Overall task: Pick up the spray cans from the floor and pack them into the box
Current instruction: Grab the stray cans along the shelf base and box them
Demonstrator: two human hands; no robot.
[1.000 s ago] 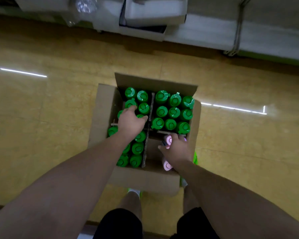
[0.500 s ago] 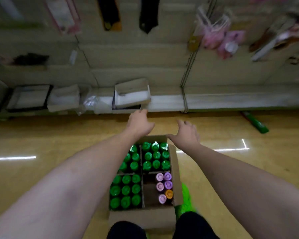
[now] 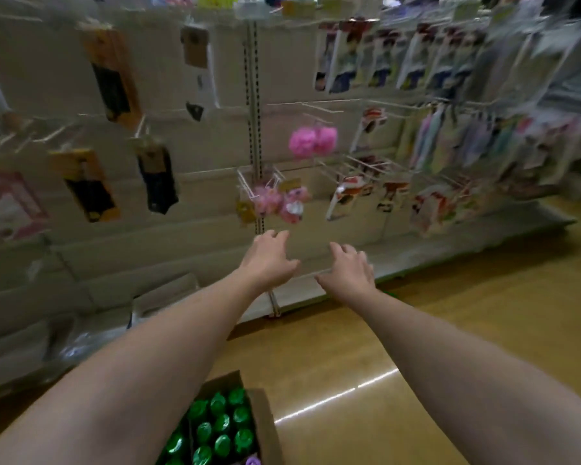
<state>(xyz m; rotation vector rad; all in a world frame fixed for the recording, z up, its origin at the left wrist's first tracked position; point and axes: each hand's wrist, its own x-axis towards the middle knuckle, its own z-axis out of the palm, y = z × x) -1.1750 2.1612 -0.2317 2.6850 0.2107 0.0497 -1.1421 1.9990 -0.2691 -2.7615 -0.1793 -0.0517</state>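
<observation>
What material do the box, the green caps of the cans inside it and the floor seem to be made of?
Box: brown, matte walls with a raw flap edge, so probably corrugated cardboard. Green caps: glossy with small highlights, likely moulded plastic. Floor: yellow-brown, smooth, and mirrors a ceiling light as a bright streak; perhaps polished vinyl or laminate, I cannot tell which.

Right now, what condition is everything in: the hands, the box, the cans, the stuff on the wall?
left hand: open, fingers spread, holding nothing, stretched forward.
right hand: open, fingers loosely bent, holding nothing.
cardboard box: on the floor, flaps open, only partly in frame.
green-capped spray cans: upright in the box, packed in rows.
purple-capped can: in the box, at the frame's bottom edge.
pink bath sponges: hanging on shelf hooks.
</observation>
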